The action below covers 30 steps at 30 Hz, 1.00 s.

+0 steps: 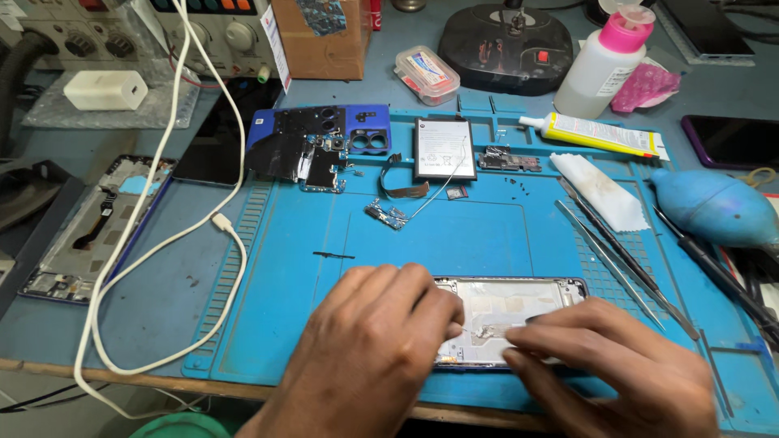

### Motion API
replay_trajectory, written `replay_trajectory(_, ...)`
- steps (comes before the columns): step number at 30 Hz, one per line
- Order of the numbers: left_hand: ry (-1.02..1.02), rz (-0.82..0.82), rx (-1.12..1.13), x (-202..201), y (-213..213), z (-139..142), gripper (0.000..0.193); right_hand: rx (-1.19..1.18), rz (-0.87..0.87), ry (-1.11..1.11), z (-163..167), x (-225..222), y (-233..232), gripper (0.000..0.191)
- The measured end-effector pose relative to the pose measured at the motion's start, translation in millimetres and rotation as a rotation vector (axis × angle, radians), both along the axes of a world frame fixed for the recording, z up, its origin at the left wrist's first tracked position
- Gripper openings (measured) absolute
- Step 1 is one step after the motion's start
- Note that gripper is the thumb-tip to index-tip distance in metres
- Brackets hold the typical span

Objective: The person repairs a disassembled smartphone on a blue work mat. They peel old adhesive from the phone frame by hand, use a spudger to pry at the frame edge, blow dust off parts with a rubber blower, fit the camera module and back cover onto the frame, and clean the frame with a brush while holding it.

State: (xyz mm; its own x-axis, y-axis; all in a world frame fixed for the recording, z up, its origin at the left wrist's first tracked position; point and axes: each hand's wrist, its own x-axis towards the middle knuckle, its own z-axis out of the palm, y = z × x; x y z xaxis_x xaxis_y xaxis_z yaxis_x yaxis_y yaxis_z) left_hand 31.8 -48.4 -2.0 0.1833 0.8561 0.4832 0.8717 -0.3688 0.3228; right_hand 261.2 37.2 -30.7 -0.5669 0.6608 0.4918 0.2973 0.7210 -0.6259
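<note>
Blue silicone repair mat (pixel 284 268) covers the bench; off its left edge lie a stripped grey phone frame (pixel 89 231) and a looping white cable (pixel 162 243). Along the mat's far edge sit a blue plastic back cover with black shielding (pixel 312 146), then a flat black battery (pixel 445 148). At the near edge lies an opened silver phone chassis (pixel 519 304) — the left hand (pixel 369 349) rests on its left end, fingers curled and pressing down, gripping nothing I can make out. The right hand (pixel 613 365) lies over its right part, fingers pinched together near a small metal part; whether they hold it I cannot tell. Long steel tweezers (pixel 617 268) lie towards the right edge.
</note>
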Motion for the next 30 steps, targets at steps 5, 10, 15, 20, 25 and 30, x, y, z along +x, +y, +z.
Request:
replay_trajectory(5,0.015,0.001,0.072,12,1,-2,0.012,0.02,0.089,-0.079,10,-13,7,0.023)
replay_trajectory(10,0.011,0.025,0.088,18,-1,-4,0.011,0.05,0.117,-0.084,11,-13,9,0.022)
replay_trajectory(15,-0.031,0.016,0.084,21,-2,-6,0.009,0.015,0.14,-0.108,9,-11,11,0.02)
replay_trajectory(20,-0.153,-0.065,-0.003,14,-6,-6,0.031,0.092,0.136,-0.164,5,-9,16,0.019)
replay_trajectory(25,-0.16,-0.113,-0.032,1,-10,-11,0.075,0.129,0.1,-0.158,3,1,18,0.02)
replay_trajectory(30,-0.206,-0.15,-0.116,1,0,-22,0.083,0.206,0.072,-0.145,-3,9,18,0.023)
